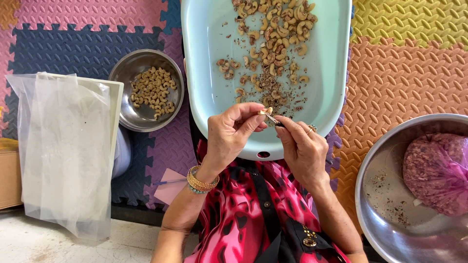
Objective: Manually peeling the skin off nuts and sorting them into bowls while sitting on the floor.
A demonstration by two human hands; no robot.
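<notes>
While pinched, cashew (pixel 265 111) over tub rim (pixel 263 148)

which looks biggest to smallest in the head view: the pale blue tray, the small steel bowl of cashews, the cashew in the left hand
1. pale blue tray
2. small steel bowl
3. cashew, pinched in the left hand

The order is clear despite differing nearness.

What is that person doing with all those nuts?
The left hand pinches one cashew while the right hand works a small blade against it, over a pale blue tray scattered with more cashews and bits of skin. A small steel bowl on the left holds cashews; a big steel bowl on the right holds a pink bag.
</notes>
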